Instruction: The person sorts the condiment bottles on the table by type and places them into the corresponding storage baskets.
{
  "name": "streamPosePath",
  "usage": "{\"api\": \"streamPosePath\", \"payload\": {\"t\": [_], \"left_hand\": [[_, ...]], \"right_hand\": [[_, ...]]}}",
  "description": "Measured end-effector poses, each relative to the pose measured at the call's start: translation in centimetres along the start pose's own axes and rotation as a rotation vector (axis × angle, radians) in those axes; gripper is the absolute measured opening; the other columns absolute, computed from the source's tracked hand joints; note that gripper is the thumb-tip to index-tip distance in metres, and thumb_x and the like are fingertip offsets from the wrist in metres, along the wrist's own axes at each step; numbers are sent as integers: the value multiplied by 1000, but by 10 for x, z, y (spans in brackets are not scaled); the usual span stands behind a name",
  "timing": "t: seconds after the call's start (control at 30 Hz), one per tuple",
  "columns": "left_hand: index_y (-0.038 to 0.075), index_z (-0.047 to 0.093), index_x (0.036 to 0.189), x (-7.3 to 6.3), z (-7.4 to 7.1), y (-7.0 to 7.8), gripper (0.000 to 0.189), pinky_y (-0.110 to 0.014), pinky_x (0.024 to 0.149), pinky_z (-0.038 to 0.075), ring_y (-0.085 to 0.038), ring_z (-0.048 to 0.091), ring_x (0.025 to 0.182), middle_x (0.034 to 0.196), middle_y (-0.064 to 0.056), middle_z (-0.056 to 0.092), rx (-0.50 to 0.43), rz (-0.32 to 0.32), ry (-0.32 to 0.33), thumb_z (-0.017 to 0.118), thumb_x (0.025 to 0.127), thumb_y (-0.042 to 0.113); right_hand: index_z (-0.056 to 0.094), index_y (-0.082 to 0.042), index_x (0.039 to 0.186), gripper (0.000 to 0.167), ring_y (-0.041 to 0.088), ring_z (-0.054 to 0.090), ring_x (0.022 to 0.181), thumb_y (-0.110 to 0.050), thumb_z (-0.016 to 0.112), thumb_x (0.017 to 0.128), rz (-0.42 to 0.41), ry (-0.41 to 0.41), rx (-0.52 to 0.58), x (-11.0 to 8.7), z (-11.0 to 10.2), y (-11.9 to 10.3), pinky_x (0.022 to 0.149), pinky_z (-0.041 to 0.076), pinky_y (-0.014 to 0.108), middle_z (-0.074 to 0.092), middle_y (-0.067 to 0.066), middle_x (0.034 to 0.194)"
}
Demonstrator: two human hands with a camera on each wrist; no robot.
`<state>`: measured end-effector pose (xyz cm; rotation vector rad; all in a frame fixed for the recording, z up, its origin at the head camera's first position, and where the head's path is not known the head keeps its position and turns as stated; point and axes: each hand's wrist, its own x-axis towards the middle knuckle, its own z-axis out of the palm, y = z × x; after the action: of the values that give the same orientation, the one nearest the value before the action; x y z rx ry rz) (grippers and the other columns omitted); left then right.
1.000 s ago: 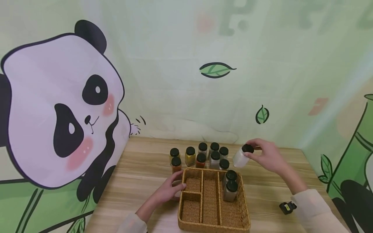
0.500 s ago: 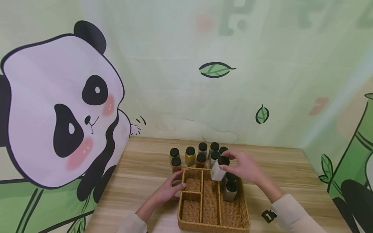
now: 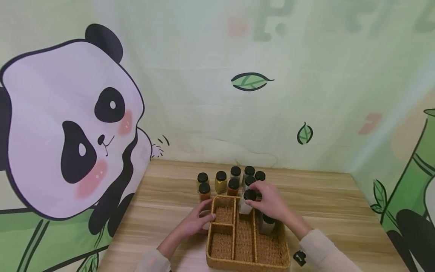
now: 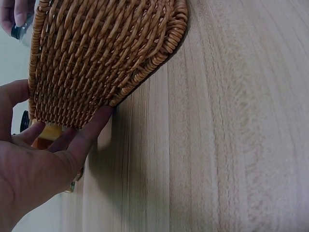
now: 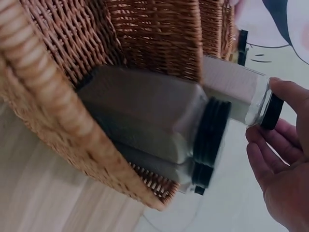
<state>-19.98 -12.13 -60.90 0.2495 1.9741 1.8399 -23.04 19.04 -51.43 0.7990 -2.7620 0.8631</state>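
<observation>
My right hand (image 3: 272, 200) grips a spice jar (image 3: 245, 206) of white contents by its black lid, fingers and thumb around the cap. The jar's lower part is inside the far end of the middle compartment of a wicker basket (image 3: 287, 245). In the right wrist view, this white jar (image 5: 231, 87) stands beyond a woven divider from a brownish-grey jar (image 5: 145, 106) in the right compartment. My left hand (image 3: 193, 221) holds the basket's far left corner, thumb at the rim and fingers along the outer wall (image 4: 96, 63).
Behind the basket stand several black-lidded spice jars, among them a yellow one (image 3: 221, 183) and an orange-red one (image 3: 204, 192). A small black object (image 3: 300, 258) is by the right sleeve. A panda-printed cloth (image 3: 210, 113) hangs behind the wooden table (image 3: 326, 204).
My right hand has carried the white jar leftward from the table right of the other jars and lowered it into the basket's middle compartment. The left hand has stayed on the basket.
</observation>
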Motion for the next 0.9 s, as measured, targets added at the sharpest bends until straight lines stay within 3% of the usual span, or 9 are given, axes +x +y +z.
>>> {"api": "streamPosePath", "payload": {"t": [0.3,0.6,0.9], "left_hand": [[10,27,167,-1,1,3,70,-54,88,64,-56,32,149,167,-28,27,1,0,0,62,108,21],[9,28,167,-1,0,3,69,-54,88,64,-57,31,149,167,-28,28,4,2,-1,62,108,21],[12,30,166,0,0,3,68,-53,87,64,-56,30,150,167,-27,29,12,-2,-1,63,108,23]], "right_hand": [[74,-5,117,39,21,68,95,-27,90,88,-11,-16,-79,3,18,2,79,60,40,74,6,109],[73,-9,113,38,28,69,109,-30,90,87,8,-49,-143,1,31,3,89,61,47,73,8,117],[73,-10,116,41,29,69,111,-35,89,88,14,-39,-176,-4,34,4,91,61,46,73,7,119]]}}
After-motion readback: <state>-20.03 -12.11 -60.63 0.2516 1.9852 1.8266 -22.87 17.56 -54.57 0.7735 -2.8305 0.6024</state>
